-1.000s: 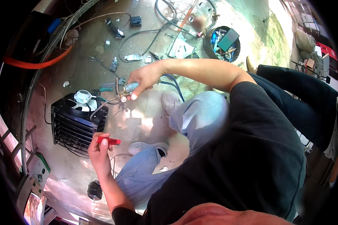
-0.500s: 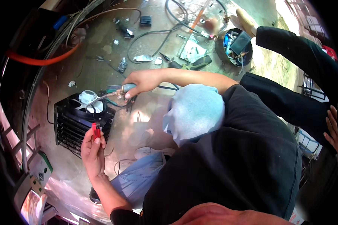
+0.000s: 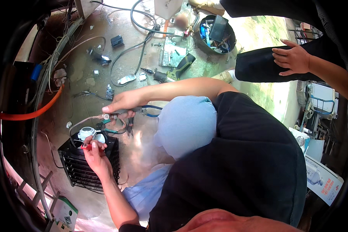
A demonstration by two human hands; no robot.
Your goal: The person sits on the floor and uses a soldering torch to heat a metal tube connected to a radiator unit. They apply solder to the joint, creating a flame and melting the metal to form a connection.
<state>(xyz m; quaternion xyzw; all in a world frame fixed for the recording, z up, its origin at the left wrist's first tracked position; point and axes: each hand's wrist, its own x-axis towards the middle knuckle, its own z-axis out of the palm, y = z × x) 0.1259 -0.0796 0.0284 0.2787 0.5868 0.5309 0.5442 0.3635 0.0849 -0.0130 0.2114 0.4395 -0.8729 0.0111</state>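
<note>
My left hand [image 3: 97,157] is closed round a small red lighter [image 3: 89,147], held sideways above the black finned unit. Close beside it, the thin bent tube of a gas torch [image 3: 81,123] curves down. My right hand [image 3: 123,104] grips this torch by its handle, behind a metal valve [image 3: 106,116], and a blue hose [image 3: 150,111] trails from it. No flame can be made out at the tip. Under my left hand stands the finned unit [image 3: 81,168], with a white round part [image 3: 87,133] on top. Pliers [image 3: 130,128] lie on the floor below my right hand.
A green and black power tool [image 3: 181,67] lies beyond my right arm. Behind it stands a round bin [image 3: 231,40] of tools. Grey cable [image 3: 143,50] loops over the floor, and an orange hose [image 3: 31,115] hangs at left. A co-worker's hand [image 3: 294,58] rests on black trousers.
My left hand has brought the lighter to the torch tip and tilted it from upright to sideways. The torch tube now bends down beside it. The view has shifted; the co-worker's hand has moved forward.
</note>
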